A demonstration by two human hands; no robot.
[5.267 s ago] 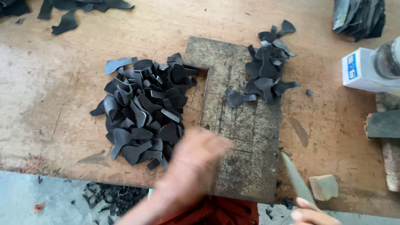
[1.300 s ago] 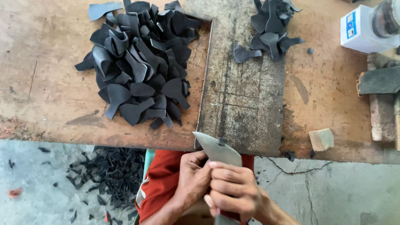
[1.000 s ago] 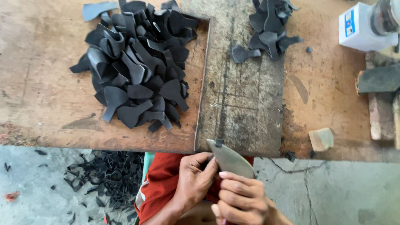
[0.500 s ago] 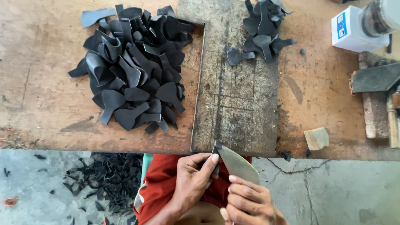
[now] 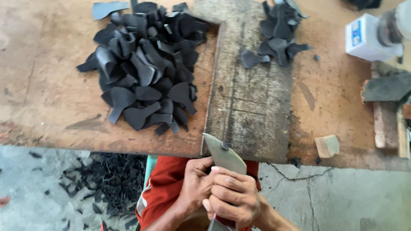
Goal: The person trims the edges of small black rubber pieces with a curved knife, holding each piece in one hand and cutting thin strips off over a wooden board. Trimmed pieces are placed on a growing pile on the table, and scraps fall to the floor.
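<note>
Both hands work below the near edge of the tabletop (image 5: pixel 51 115), over the person's lap. The right hand (image 5: pixel 233 196) is wrapped closed around the lower end of a broad knife blade (image 5: pixel 222 155), whose pale, curved tip points up and away from the hands toward the tabletop edge. The left hand (image 5: pixel 195 184) is closed against the blade's left side, fingers curled in; a small dark scrap (image 5: pixel 225 146) sits on the blade face just beyond the fingertips. Whether the left hand pinches anything more cannot be told.

Handling judgement: the blade appears stiff, thin and sharp along its curved edge. Hold it at the lower end, where the right hand grips it, and keep fingers off the edge. The dark scrap looks light, limp and easy to lose.

Count:
- Knife blade: one.
- Worn grey cutting board (image 5: pixel 248 98): one, directly ahead of the hands on the tabletop.
- Large pile of dark cut pieces (image 5: pixel 145 68): one, ahead and left of the hands; too many pieces to count.
- Small pile of dark pieces (image 5: pixel 278 30): one, ahead and right, at the board's far end.
- Small pale block (image 5: pixel 327 146): one, right of the hands.
- White box (image 5: pixel 368 38): one, far right.
- Dark offcuts on the floor (image 5: pixel 102 184): many, left of the hands.
</note>
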